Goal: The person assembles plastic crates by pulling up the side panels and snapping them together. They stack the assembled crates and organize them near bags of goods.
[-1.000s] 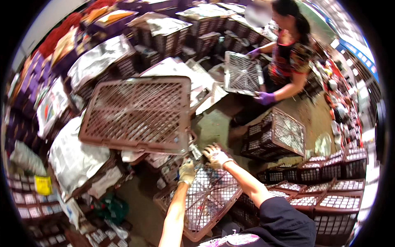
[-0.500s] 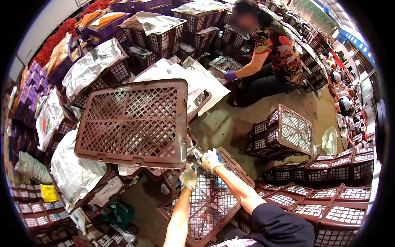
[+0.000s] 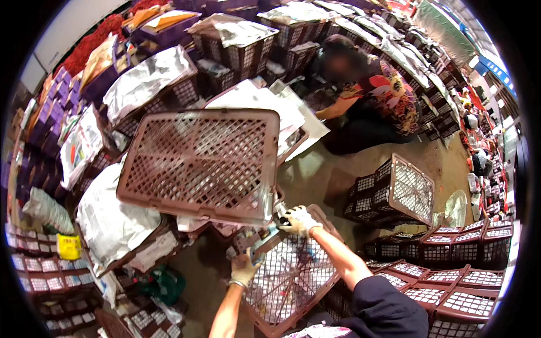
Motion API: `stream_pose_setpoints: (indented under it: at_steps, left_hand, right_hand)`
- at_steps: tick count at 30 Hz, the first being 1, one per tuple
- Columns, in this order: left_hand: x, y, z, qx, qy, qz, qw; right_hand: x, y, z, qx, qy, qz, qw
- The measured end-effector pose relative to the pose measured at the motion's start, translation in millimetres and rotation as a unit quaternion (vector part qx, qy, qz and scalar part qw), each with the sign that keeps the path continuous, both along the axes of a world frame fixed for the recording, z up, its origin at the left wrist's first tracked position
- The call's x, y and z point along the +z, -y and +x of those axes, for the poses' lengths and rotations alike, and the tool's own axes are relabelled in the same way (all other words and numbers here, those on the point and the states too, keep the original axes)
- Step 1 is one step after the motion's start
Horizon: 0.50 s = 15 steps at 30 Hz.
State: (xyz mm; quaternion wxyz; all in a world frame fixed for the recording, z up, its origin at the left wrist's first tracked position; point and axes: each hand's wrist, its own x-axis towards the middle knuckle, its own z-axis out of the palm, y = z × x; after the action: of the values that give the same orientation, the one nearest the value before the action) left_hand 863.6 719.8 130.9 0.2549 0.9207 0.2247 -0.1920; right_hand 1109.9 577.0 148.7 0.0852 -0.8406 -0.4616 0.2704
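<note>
Before me a brown lattice crate (image 3: 293, 281) sits tilted, pale contents showing through its mesh. My left hand (image 3: 245, 267), in a pale work glove, is at the crate's left side with thumb and fingers apart. My right hand (image 3: 300, 220), gloved too, reaches the far edge; its fingers curl on a small dark and white thing I cannot make out. Between the hands, brownish and grey pieces (image 3: 253, 241) are blurred. Beyond them a large brown lattice crate lid (image 3: 197, 166) lies slanted over the stacked crates, touched by neither hand.
A co-worker (image 3: 383, 98) crouches at the far right. On the floor to the right stands a brown crate (image 3: 394, 188); more crates (image 3: 451, 281) line the near right. White sheets (image 3: 112, 225) cover crates on the left. A green bag (image 3: 163, 284) lies at lower left.
My left hand has moved left and toward me, away from the right hand, which stays near the far edge. The co-worker has bent lower. The whole view has shifted slightly.
</note>
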Motion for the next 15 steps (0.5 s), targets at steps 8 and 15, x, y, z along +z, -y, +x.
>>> stream_pose_setpoints:
  at_steps: [8, 15]
  left_hand:
    - [9.1, -21.5, -1.3, 0.054, 0.011, -0.14, 0.989]
    - [-8.7, -10.0, -7.9, 0.043, 0.039, -0.009, 0.998]
  right_hand:
    - [20.1, 7.1, -28.9, 0.114, -0.029, -0.025, 0.993]
    - [6.2, -1.4, -37.9, 0.072, -0.028, 0.009, 0.997]
